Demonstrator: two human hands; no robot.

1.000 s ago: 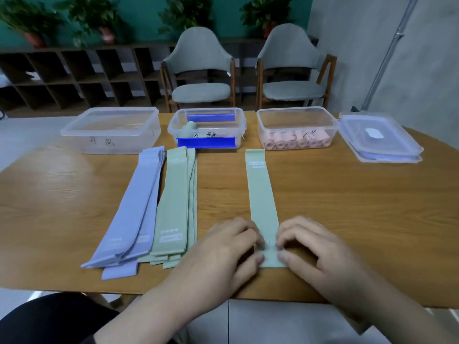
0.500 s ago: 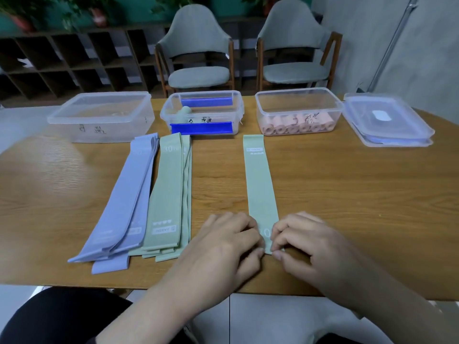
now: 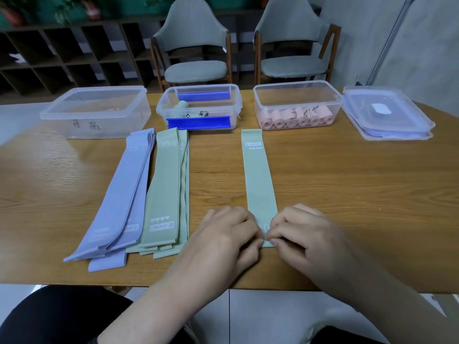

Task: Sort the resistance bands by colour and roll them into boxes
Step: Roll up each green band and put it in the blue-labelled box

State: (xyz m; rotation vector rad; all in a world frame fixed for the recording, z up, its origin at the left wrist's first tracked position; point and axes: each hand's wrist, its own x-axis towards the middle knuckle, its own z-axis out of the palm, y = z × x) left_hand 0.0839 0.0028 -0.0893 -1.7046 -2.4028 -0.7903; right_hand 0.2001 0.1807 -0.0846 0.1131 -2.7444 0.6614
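Head view: you look down on a wooden table [image 3: 347,194], with both of your hands at the lower centre of the frame.
Left hand [image 3: 223,242]: your fingers are curled and pinch the near left corner of the single green band [image 3: 259,177].
Right hand [image 3: 303,234]: your fingers are curled too, and they pinch the near right corner of the same band.
Single green band: it lies flat at the centre of the frame and runs from your hands up toward the boxes; its near end is between your fingertips.
Green pile [image 3: 166,194]: several green bands lie stacked to the left of centre; the top one reads "30 LB" and "HEAVY".
Lilac pile [image 3: 119,199]: it lies just left of the green pile and touches it.
Left box [image 3: 96,112]: clear, at the upper left; I cannot tell its contents.
Middle box [image 3: 198,108]: clear with blue clips; one green roll [image 3: 182,107] lies inside.
Right box [image 3: 296,105]: clear; pink rolls [image 3: 295,120] lie in a row inside.
Lids [image 3: 387,115]: stacked at the upper right of the frame.
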